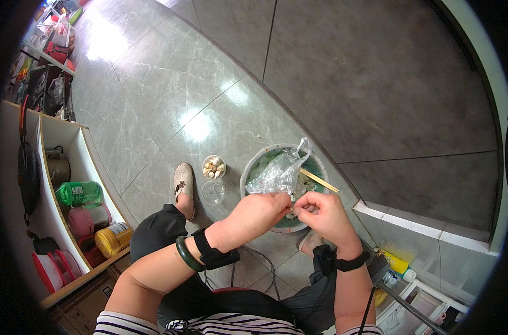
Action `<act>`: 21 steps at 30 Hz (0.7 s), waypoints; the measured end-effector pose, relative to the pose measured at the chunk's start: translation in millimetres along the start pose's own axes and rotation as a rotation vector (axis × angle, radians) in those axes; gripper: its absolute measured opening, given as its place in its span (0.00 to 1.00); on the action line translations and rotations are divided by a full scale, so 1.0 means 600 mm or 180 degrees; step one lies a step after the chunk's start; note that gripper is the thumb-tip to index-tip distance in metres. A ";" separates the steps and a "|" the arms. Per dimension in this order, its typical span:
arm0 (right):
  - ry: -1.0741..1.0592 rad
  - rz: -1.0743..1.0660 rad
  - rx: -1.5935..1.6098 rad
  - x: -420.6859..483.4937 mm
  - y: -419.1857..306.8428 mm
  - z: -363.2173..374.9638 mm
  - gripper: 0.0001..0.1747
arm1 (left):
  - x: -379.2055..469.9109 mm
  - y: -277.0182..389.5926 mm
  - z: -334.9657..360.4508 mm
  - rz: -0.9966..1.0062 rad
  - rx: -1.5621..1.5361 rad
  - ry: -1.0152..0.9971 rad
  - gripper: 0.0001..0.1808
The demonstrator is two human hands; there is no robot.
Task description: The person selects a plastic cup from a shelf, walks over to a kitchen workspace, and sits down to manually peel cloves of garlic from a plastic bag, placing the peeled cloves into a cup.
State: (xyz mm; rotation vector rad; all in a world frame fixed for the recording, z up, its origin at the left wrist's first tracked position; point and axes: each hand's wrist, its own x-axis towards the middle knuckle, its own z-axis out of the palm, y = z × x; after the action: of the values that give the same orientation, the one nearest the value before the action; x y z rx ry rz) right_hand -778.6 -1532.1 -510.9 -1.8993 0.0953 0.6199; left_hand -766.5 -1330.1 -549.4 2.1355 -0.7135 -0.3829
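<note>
My left hand (260,212) and my right hand (328,215) meet fingertip to fingertip above a round waste bin (244,169). A small pale piece (292,210), perhaps a garlic clove, is pinched between them and mostly covered by the fingers. Inside the bin lie a crumpled clear plastic bag (273,173), pale scraps partly hidden by my hands, and a pair of wooden chopsticks (320,181) jutting over the rim. Left of the bin, a clear cup of garlic cloves (214,168) stands on the floor. A second clear plastic cup (214,192), seemingly with little in it, is just nearer me.
At left is an open cabinet (86,138) holding a green bottle (79,193), a yellow-lidded jar (113,239) and pots. My slippered foot (184,180) is beside the cups. A cable (274,268) loops on the tiled floor. White drawers (421,299) and a yellow bottle (394,263) are at right.
</note>
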 end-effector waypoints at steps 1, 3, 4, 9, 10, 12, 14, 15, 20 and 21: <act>-0.0030 0.0027 0.0018 0.000 0.004 0.001 0.04 | 0.000 0.002 0.000 0.0069 0.0195 -0.0112 0.07; -0.0020 0.0026 -0.0053 0.001 0.005 0.003 0.04 | -0.001 0.003 -0.001 0.0112 0.0228 -0.0130 0.07; -0.0005 0.0025 -0.0125 0.002 0.005 0.004 0.04 | -0.001 0.003 -0.002 0.0160 0.0261 -0.0148 0.07; 0.0104 -0.0067 -0.0289 0.006 0.012 0.013 0.03 | -0.005 0.001 -0.005 0.0205 0.0209 -0.0117 0.06; 0.0134 -0.0075 -0.0326 0.007 0.010 0.014 0.03 | -0.005 0.000 -0.004 0.0215 0.0200 -0.0086 0.06; 0.0165 -0.0095 -0.0254 0.006 0.007 0.013 0.04 | -0.004 0.002 -0.004 0.0155 0.0129 -0.0069 0.06; 0.0208 -0.0118 -0.0183 0.006 0.004 0.009 0.04 | 0.000 0.001 -0.004 0.0105 0.0061 -0.0052 0.06; 0.0201 -0.0143 -0.0116 0.006 0.002 0.006 0.03 | 0.002 0.000 -0.005 0.0135 -0.0238 0.0118 0.06; 0.0397 -0.0147 -0.0021 0.007 0.013 -0.011 0.02 | 0.013 0.007 -0.017 -0.0202 -0.1372 0.0163 0.07; 0.0393 -0.0143 -0.0184 0.007 0.013 -0.014 0.02 | 0.013 0.006 -0.019 -0.0463 -0.1773 0.0092 0.07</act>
State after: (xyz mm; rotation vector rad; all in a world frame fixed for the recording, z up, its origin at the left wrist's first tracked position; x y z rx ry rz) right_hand -774.8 -1541.6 -517.2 -1.9897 0.1146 0.4795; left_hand -755.9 -1329.8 -540.0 1.6605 -0.3753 -0.5551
